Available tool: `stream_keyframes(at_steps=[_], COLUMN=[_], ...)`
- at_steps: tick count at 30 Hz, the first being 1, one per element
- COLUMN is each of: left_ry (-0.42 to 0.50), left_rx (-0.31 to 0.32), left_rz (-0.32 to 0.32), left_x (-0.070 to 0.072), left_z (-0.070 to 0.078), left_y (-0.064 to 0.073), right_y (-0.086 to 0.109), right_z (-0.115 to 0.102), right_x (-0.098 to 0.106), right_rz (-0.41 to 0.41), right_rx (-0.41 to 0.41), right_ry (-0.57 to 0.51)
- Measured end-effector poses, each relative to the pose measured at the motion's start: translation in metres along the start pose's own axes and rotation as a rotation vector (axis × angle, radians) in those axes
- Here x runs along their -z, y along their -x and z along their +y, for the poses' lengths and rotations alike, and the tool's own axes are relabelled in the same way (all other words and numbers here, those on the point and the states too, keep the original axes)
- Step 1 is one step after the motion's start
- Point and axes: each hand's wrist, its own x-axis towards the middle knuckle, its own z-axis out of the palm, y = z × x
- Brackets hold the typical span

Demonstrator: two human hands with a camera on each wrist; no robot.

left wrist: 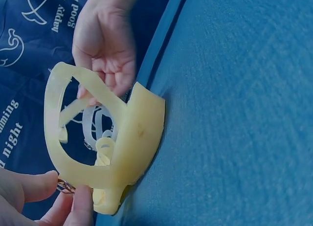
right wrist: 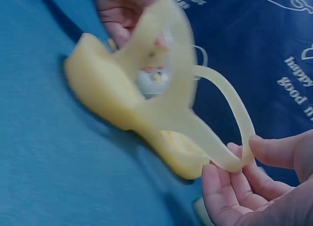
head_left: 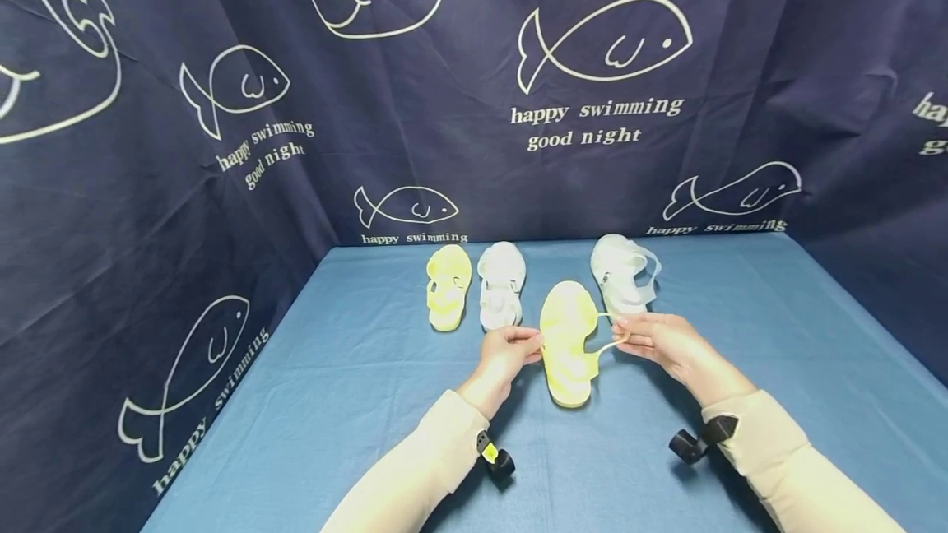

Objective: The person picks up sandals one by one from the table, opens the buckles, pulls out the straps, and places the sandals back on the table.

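A yellow jelly sandal (head_left: 567,327) stands on the blue cloth between the two hands, its heel end towards the person. The left hand (head_left: 505,360) pinches the sandal's left side at a small metal buckle (left wrist: 65,186). From the sandal's right side a thin yellow strap (right wrist: 229,95) is drawn out in a loop. The right hand (head_left: 670,349) holds the loop's end between thumb and fingers. Just beyond the right hand lies a pale, clear sandal (head_left: 616,270), with its strap standing out to the right.
Another yellow sandal (head_left: 448,290) and a whitish sandal (head_left: 502,282) lie side by side at the back, left of centre. A dark blue printed curtain (head_left: 459,105) hangs behind and along the sides of the blue-covered table (head_left: 311,401).
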Motion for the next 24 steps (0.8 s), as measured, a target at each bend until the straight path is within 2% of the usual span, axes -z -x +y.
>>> stream_keyframes(at_steps=[10, 16, 24], left_ry=[-0.01, -0.005, 0.034], left_rx=[0.004, 0.036, 0.11], left_rz=[-0.039, -0.06, -0.063], left_x=[0.002, 0.005, 0.004], left_z=[0.0, 0.0, 0.001], left_y=[0.004, 0.004, 0.007], right_y=[0.002, -0.003, -0.014], right_z=[-0.008, -0.01, -0.016], right_x=[-0.001, -0.004, -0.016], right_rz=[0.015, 0.034, 0.092], right_rx=[0.041, 0.058, 0.037], right_ry=[-0.025, -0.009, 0.036])
